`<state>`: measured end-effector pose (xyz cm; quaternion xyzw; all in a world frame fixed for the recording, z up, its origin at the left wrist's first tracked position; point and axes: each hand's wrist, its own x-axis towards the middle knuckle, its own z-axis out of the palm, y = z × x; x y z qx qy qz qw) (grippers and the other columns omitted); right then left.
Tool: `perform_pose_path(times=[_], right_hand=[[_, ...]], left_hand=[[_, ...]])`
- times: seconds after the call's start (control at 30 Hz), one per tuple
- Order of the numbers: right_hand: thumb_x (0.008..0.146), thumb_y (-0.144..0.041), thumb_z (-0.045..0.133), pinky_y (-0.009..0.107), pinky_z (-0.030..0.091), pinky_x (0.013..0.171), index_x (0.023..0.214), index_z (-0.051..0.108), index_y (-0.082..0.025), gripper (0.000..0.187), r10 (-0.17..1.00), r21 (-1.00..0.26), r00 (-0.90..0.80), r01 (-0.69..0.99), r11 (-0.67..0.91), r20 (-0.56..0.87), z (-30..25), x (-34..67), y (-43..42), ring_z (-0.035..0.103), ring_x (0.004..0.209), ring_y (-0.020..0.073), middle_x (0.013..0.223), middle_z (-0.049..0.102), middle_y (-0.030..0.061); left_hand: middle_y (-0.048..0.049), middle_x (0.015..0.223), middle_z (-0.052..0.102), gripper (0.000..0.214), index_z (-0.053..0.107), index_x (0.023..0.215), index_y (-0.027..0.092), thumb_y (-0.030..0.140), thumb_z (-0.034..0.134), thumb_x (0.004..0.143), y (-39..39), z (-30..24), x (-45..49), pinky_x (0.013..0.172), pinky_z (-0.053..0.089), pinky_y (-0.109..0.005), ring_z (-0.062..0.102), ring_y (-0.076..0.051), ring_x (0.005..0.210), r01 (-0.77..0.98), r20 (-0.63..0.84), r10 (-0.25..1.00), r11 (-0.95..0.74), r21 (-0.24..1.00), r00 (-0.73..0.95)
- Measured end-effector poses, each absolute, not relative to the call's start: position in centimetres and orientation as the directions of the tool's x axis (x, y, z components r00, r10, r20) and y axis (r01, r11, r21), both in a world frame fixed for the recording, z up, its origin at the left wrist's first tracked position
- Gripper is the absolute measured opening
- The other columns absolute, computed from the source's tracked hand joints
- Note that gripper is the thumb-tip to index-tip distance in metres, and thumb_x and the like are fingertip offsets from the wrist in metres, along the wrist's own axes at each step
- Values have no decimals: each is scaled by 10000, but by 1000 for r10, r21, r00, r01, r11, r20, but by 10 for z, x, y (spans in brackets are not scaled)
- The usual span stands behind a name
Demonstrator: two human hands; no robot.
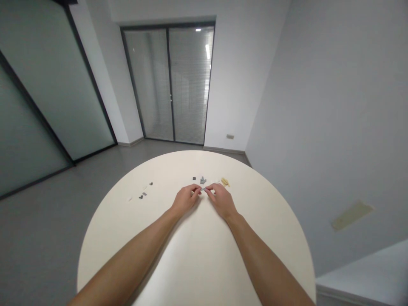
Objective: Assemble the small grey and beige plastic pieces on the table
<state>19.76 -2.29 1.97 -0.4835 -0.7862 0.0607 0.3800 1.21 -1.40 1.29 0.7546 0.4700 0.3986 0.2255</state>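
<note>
My left hand (185, 199) and my right hand (222, 201) meet near the middle of a round cream table (255, 187). Their fingertips pinch a tiny grey plastic brick piece (202, 189) between them, mostly hidden by the fingers. Just beyond the fingertips stand a small grey brick piece (203, 180) and a dark grey one (194, 178). A little yellow pile of pieces (225, 182) lies beyond my right hand. Farther left, several small dark and pale pieces (142, 195) are scattered on the tabletop.
Grey floor (63, 221) surrounds the table. Framed glass panels (54, 93) run along the left, and a glazed double door with blinds (168, 85) stands ahead. A pale wall (318, 106) rises on the right.
</note>
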Motion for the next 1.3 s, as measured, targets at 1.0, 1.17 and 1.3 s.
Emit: perform_pose_path(times=[1.0,1.17,1.3], right_hand=[[947,-325,534,329,457,871,976,643,-237,142,800,-454,-246,716,530,546,20,193,-25,604,955,195,969,692,39],[945,-330,533,329,458,866,964,639,-243,138,802,-460,-249,711,532,543,22,193,-26,604,950,198,962,690,36],[942,-313,540,325,457,861,968,624,-248,109,801,-468,-244,704,534,546,22,193,-26,603,951,195,961,687,27]], left_hand=[[-34,1026,746,349,710,1076,233,403,429,959,-16,16,13,799,517,-278,680,-175,881,537,399,889,-455,710,226],[-32,1056,741,314,714,1062,234,384,464,947,-15,15,12,796,524,-279,674,-175,903,536,415,875,-482,693,250],[-44,1099,733,304,710,1089,232,369,481,943,-11,12,11,827,530,-284,669,-182,959,522,421,873,-486,701,247]])
